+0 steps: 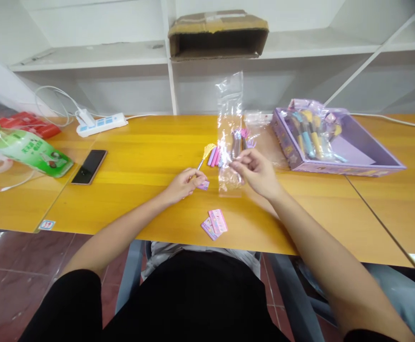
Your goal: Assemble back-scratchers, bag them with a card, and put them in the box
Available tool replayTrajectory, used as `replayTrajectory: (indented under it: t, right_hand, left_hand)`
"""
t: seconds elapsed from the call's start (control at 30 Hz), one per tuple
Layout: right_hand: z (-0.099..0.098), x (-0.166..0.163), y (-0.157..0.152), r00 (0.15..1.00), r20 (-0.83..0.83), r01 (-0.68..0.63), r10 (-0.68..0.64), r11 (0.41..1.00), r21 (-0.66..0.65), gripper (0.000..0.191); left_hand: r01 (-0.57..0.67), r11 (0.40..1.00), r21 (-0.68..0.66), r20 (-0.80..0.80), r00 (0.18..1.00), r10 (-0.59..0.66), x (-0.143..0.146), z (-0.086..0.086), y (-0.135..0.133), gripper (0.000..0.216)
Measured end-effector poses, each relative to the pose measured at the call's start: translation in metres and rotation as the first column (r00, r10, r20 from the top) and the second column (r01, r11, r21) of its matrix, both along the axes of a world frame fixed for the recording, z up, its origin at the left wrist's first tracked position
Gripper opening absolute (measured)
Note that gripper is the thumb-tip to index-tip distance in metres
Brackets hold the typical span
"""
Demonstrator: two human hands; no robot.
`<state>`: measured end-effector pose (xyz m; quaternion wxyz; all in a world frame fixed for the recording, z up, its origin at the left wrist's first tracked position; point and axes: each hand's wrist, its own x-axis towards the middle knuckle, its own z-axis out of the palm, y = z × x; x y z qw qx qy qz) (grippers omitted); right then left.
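Right hand (255, 172) pinches the clear bag (229, 128), holding it upright above the yellow table (139, 156), fingers clamped on its lower middle. Left hand (185, 184), just left of the bag, has fingers closed on a small whisk (205, 156) (yellow wires pointing toward the bag). Pink cards (215, 224) lie nearer than the bag; purple tray (339, 142) sits to its right, phone (89, 166) well left.

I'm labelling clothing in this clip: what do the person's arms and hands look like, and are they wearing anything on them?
Both forearms are bare, with short black sleeves near the shoulders. The left hand and right hand have no gloves, and no watch or rings show.
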<state>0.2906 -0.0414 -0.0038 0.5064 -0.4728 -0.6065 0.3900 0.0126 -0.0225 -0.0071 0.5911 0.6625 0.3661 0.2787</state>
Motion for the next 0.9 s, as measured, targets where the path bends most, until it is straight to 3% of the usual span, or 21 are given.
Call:
replayTrajectory:
  t: [0.13,0.2,0.27,0.37,0.47,0.57,0.63,0.73,0.9]
  right_hand:
    - [-0.007,-0.023,-0.013,0.947,-0.149,-0.301,0.283,0.947,-0.111,0.037]
    - [-0.009,-0.026,-0.014,0.918,-0.209,-0.372,0.339,0.916,-0.150,0.038]
    - [-0.012,-0.026,-0.011,0.898,-0.277,-0.398,0.342,0.900,-0.178,0.043]
    - [-0.016,-0.030,-0.007,0.895,-0.313,-0.386,0.319,0.904,-0.182,0.047]
    - [-0.022,-0.039,-0.006,0.921,-0.227,-0.358,0.318,0.918,-0.168,0.046]
    - [-0.026,-0.043,-0.004,0.966,-0.140,-0.234,0.216,0.963,-0.133,0.047]
    - [-0.027,-0.039,-0.003,0.988,-0.133,-0.090,0.081,0.994,-0.066,0.047]
    - [-0.019,-0.023,0.001,0.986,-0.150,0.084,-0.078,0.996,0.034,0.045]
    - [0.004,0.007,0.000,0.995,-0.097,0.041,-0.036,0.998,0.052,0.047]
  left_hand:
    - [0.023,0.975,0.222,-0.013,1.000,-0.020,0.004,-0.003,-0.004,0.038]
    - [0.024,0.953,0.302,0.019,0.999,-0.031,0.006,-0.004,-0.005,0.033]
    - [0.060,0.952,0.301,0.025,0.997,-0.071,0.006,-0.004,-0.006,0.030]
    - [0.142,0.940,0.310,0.012,0.988,-0.153,0.006,-0.003,-0.010,0.024]
    - [0.177,0.923,0.342,0.000,0.982,-0.188,0.009,-0.004,-0.015,0.022]
    - [0.153,0.939,0.309,0.013,0.986,-0.165,0.011,-0.007,-0.018,0.026]
    - [0.086,0.960,0.267,0.077,0.991,-0.110,0.012,-0.008,-0.018,0.026]
    - [-0.081,0.985,0.153,0.210,0.976,0.048,0.009,-0.008,-0.010,0.034]
    - [-0.318,0.948,0.008,0.394,0.872,0.289,0.000,-0.008,0.009,0.043]
